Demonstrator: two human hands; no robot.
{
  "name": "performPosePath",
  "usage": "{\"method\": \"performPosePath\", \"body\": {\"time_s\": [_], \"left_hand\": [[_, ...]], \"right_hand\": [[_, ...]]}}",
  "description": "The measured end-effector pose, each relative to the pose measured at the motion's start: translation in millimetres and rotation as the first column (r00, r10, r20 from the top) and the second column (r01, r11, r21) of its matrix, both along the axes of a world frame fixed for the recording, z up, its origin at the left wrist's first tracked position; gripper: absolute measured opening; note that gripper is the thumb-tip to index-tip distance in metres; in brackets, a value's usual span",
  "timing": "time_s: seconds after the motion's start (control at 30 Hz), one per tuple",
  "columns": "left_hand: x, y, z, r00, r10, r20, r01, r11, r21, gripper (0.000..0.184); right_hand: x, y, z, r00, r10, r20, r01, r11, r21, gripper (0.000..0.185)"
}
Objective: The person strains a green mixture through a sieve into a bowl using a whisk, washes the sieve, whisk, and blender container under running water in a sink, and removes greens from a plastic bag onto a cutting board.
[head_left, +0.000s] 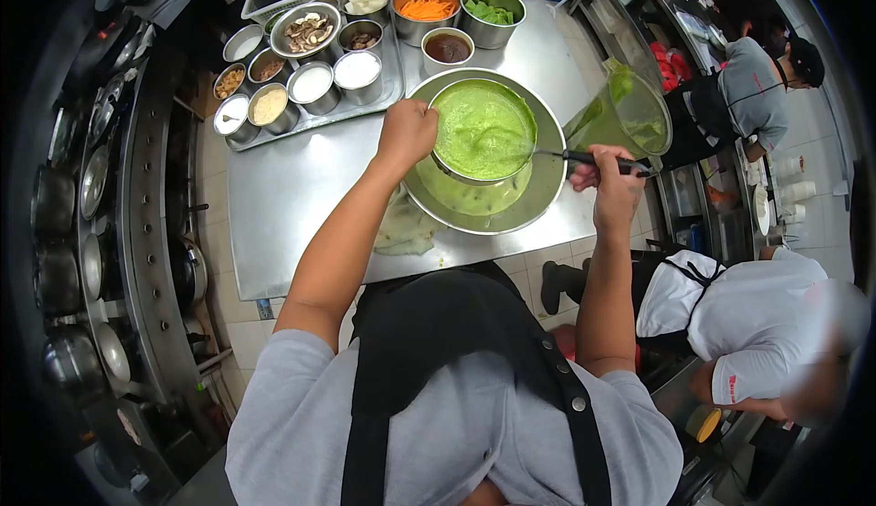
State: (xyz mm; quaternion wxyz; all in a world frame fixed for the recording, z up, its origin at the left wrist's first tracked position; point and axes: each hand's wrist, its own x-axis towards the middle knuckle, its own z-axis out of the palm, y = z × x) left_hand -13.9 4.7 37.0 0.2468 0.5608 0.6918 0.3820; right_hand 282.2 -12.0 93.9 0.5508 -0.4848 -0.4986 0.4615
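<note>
My left hand (409,136) is closed on the left rim of a round metal-rimmed container (438,161), filled with thick green purée (479,123). Whether that container is a sieve or a solid bowl I cannot tell. It sits inside the mouth of a large steel mixing bowl (553,177), where bubbly green liquid (470,199) shows below it. My right hand (607,176) grips the black handle of a utensil (577,156); its metal shaft enters the purée and its head is hidden. Swirl marks show in the purée.
A clear jug smeared green (643,109) stands right of the bowl. A metal tray (394,75) holds several ingredient cups at the back left. Behind the bowl are a sauce pot (448,47) and carrot strips (427,7). A cloth (406,228) lies in front. Co-workers (757,319) stand at right.
</note>
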Motion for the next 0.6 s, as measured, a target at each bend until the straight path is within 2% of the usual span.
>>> {"method": "performPosePath", "body": {"time_s": [0.03, 0.1, 0.13, 0.23, 0.27, 0.37, 0.4, 0.5, 0.53, 0.6], "left_hand": [[2, -2, 2, 1.0, -0.001, 0.028, 0.001, 1.0, -0.002, 0.029], [8, -4, 8, 0.996, -0.007, 0.085, 0.008, 1.0, -0.005, 0.028], [8, -4, 8, 0.998, -0.007, 0.057, 0.007, 1.0, 0.001, 0.028], [2, -5, 5, 1.0, -0.002, 0.008, 0.002, 1.0, 0.003, 0.028], [1, -5, 5, 1.0, -0.007, 0.018, 0.007, 1.0, -0.012, 0.029], [7, -6, 3, 0.999, -0.017, 0.042, 0.016, 1.0, 0.006, 0.029], [9, -5, 3, 0.999, -0.017, 0.047, 0.015, 0.999, 0.029, 0.029], [3, -8, 7, 0.999, -0.008, -0.044, 0.008, 1.0, 0.01, 0.03], [3, -7, 5, 1.0, -0.01, -0.012, 0.01, 1.0, 0.023, 0.031], [6, -7, 0, 0.998, -0.026, 0.052, 0.024, 0.999, 0.038, 0.034]], "right_hand": [[-10, 1, 3, 0.999, -0.042, -0.035, 0.042, 0.999, -0.018, 0.015], [-31, 2, 0, 0.999, 0.009, -0.036, -0.009, 1.0, 0.009, 0.014], [-31, -3, -1, 0.994, 0.094, -0.054, -0.095, 0.995, -0.009, 0.014], [-4, -7, 1, 1.0, 0.02, 0.013, -0.019, 0.995, -0.099, 0.013], [1, -3, 1, 0.999, -0.044, 0.006, 0.044, 0.997, -0.068, 0.013], [-25, 4, -4, 0.996, -0.057, -0.066, 0.06, 0.997, 0.039, 0.016], [-29, 1, -6, 0.996, 0.051, -0.071, -0.049, 0.998, 0.03, 0.018], [-6, -7, 3, 1.0, 0.008, 0.015, -0.007, 0.997, -0.081, 0.019], [-6, -4, 3, 0.998, -0.06, -0.006, 0.06, 0.997, -0.041, 0.019], [-20, -1, -3, 0.999, -0.023, -0.04, 0.023, 1.0, -0.009, 0.019]]}}
